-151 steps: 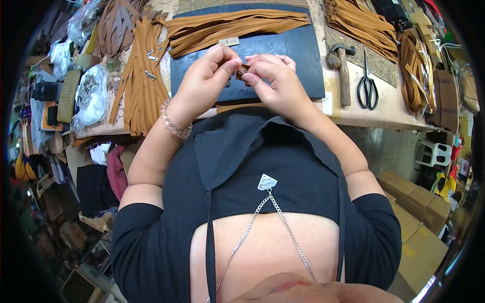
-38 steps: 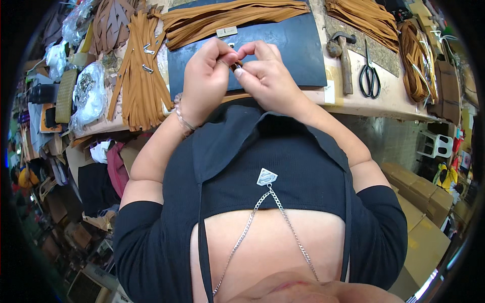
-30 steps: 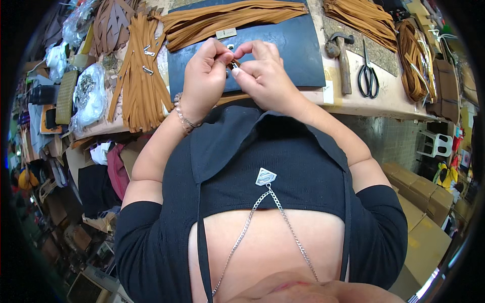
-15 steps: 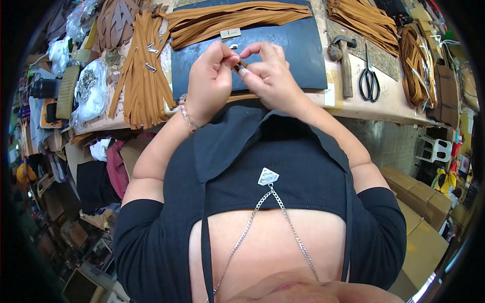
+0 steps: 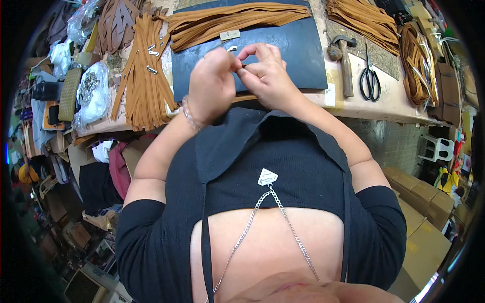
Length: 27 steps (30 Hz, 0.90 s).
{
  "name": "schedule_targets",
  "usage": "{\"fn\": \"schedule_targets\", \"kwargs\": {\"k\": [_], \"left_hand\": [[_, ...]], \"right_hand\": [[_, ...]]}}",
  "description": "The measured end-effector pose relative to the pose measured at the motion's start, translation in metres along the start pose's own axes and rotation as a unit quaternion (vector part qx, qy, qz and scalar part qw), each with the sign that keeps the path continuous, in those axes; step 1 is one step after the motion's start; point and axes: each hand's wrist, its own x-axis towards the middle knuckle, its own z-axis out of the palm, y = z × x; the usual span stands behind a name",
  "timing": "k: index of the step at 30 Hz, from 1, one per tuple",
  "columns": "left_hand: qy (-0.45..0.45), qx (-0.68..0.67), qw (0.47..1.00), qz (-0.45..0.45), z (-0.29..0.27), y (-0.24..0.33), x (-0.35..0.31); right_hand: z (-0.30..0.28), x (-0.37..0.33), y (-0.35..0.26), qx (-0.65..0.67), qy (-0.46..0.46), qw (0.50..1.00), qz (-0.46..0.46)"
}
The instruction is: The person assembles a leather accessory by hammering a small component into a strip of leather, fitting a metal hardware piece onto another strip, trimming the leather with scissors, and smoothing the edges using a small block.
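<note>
Right hand (image 5: 265, 70) held a small brown piece (image 5: 244, 65), mostly hidden, in a narrow grip over the dark mat (image 5: 300, 55); left hand (image 5: 214, 76) beside it, grip couldn't be told. Loose pinch could've dropped it onto mat.

I count two hands here, the left hand (image 5: 214, 76) and the right hand (image 5: 265, 69), with one small dark piece (image 5: 244, 66) between their fingertips. There is one bracelet (image 5: 188, 114) and one silver pendant (image 5: 267, 177). One dark board (image 5: 298, 55) bears one pale tag (image 5: 230, 35) and one silver pull (image 5: 232, 48). Brown strips make three flat bundles: a left bundle (image 5: 141, 93), a far bundle (image 5: 227, 22) and a far-right bundle (image 5: 361, 25). To the right are one brown coil (image 5: 413, 76), one hammer (image 5: 346, 68), one pair of scissors (image 5: 369, 70) and one white stool (image 5: 440, 147).
</note>
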Motion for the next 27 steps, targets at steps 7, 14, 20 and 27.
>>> {"fn": "schedule_targets", "kwargs": {"k": [7, 14, 20, 27], "left_hand": [[0.001, -0.008, 1.0, -0.017, 0.001, 0.0, 0.005], [0.001, 0.0, 1.0, 0.003, 0.004, -0.001, -0.001], [-0.014, -0.017, 0.999, -0.034, 0.001, 0.0, 0.0], [0.006, -0.057, 0.996, -0.072, 0.006, 0.0, -0.004]], "right_hand": [[-0.002, 0.005, 0.005, -0.017, -0.003, 1.0, -0.017], [-0.004, 0.006, 0.006, -0.021, -0.004, 1.0, -0.012], [-0.004, 0.005, 0.003, -0.018, -0.009, 1.0, -0.004], [-0.003, 0.009, 0.011, -0.005, -0.017, 1.0, -0.005]]}}
